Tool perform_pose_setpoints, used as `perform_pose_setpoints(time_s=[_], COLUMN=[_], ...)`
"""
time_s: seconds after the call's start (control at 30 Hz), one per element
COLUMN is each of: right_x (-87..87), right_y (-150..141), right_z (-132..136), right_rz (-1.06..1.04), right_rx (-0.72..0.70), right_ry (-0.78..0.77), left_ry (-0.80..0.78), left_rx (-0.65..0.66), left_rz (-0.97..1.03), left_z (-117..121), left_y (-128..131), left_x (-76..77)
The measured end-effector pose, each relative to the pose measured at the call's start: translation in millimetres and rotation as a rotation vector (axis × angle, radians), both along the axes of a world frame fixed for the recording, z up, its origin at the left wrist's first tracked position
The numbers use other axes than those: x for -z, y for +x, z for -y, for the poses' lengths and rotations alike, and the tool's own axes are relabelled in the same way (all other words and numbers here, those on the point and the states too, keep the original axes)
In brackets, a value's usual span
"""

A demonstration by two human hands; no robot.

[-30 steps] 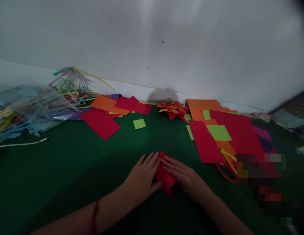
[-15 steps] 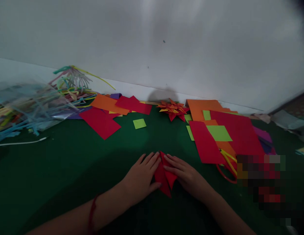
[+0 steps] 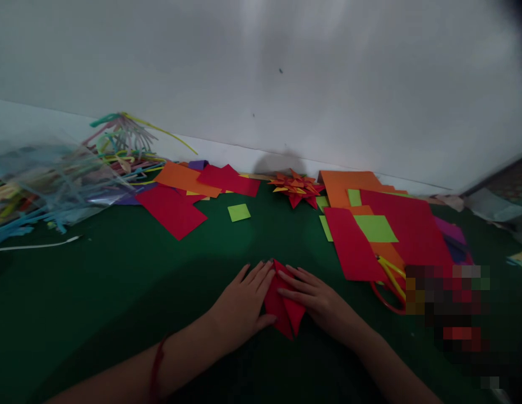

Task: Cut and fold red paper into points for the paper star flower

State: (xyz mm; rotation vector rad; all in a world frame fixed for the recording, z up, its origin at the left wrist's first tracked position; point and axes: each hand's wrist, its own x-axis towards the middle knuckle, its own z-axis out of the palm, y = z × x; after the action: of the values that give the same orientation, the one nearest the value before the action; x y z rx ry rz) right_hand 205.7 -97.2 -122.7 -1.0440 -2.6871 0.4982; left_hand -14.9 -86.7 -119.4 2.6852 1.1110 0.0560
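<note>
A folded piece of red paper (image 3: pixel 283 310) lies on the green table surface (image 3: pixel 118 292) near the front. My left hand (image 3: pixel 241 306) rests flat on its left side, fingers stretched out. My right hand (image 3: pixel 317 300) presses flat on its right side, fingertips meeting the left hand's at the paper's top point. A red string circles my left wrist.
A red and orange paper star (image 3: pixel 296 189) sits by the wall. Red, orange and green paper sheets (image 3: pixel 382 230) lie at right with yellow-handled scissors (image 3: pixel 389 283). More sheets (image 3: pixel 172 210) and a bag of coloured straws (image 3: pixel 46 185) lie at left.
The right hand has shifted slightly over the red paper, and the paper's lower flap has spread a little. The left hand has barely moved.
</note>
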Motion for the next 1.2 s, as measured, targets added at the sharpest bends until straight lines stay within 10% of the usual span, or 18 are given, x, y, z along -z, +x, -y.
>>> perform_pose_setpoints(time_s=[1.2], right_x=[0.2], right_y=[2], right_z=[-2], right_rz=[-0.022], right_rx=[0.009], right_ry=[-0.054], left_ry=[-0.077], left_rx=[-0.021], left_rz=[-0.011], left_z=[3], left_y=[-4], left_x=[-14.2])
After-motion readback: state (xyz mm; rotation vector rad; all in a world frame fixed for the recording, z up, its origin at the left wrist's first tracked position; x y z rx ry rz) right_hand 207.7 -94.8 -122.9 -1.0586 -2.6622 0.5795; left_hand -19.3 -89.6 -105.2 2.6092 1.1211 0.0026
